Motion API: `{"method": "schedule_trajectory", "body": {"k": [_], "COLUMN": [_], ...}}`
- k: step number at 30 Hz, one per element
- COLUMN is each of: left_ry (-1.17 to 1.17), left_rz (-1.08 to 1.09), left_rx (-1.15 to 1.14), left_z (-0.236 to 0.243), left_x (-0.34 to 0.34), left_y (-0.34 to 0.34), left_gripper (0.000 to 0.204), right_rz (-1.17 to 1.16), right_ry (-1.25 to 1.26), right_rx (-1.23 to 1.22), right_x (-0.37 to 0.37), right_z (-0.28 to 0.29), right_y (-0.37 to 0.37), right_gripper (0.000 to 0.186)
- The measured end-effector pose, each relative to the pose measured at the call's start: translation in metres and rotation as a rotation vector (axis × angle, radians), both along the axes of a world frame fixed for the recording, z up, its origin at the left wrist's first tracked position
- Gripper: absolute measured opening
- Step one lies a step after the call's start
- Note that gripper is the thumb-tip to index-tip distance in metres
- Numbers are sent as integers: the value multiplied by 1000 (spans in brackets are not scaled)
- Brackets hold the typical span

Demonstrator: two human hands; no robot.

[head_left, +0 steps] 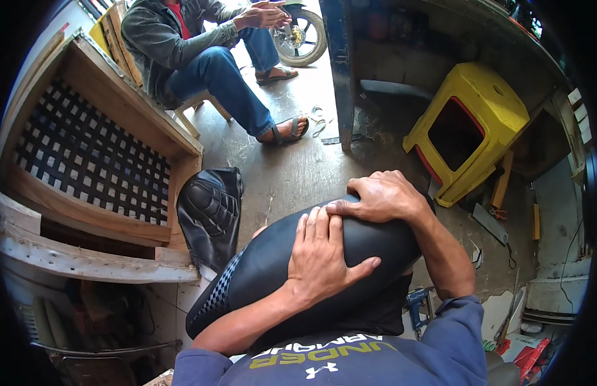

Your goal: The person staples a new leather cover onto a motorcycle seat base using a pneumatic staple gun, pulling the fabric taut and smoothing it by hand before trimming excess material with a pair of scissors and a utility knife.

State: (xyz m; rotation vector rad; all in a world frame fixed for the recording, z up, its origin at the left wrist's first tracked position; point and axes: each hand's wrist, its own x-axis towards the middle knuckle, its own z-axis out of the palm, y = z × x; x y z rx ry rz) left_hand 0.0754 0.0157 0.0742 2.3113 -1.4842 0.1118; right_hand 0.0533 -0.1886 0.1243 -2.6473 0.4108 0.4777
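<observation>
A long black motorcycle seat (263, 267) with a smooth cover lies across my lap, a checkered strip (222, 286) running along its left end. My left hand (317, 257) rests flat on top of the seat, fingers stretched out and thumb apart. At the far edge of the seat, my right hand (385, 196) grips the cover, its thumb on top beside my left fingertips and its other fingers curled over the edge. The undersides of those fingers are hidden. Just left of the seat stands a black moulded cover piece (211, 206) with a ribbed pattern.
A wooden frame (176, 145) with woven black straps fills the left side. Ahead, another person (202, 77) sits near a motorcycle wheel (301, 35). A yellow plastic stool (485, 96) lies tipped at the right. A blue hand tool (415, 309) is by my right side.
</observation>
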Motion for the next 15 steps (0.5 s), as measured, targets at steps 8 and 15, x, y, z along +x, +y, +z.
{"method": "schedule_trajectory", "body": {"k": [8,15], "left_ry": [-4,306], "left_rz": [-29,-81], "left_rx": [35,231], "left_z": [13,24], "left_x": [-1,31], "left_y": [-5,-37], "left_gripper": [115,113], "right_rz": [-103,-159], "right_ry": [25,6], "right_rx": [-4,-24], "right_x": [8,12], "right_z": [-4,-8], "right_y": [2,2], "right_gripper": [54,50]}}
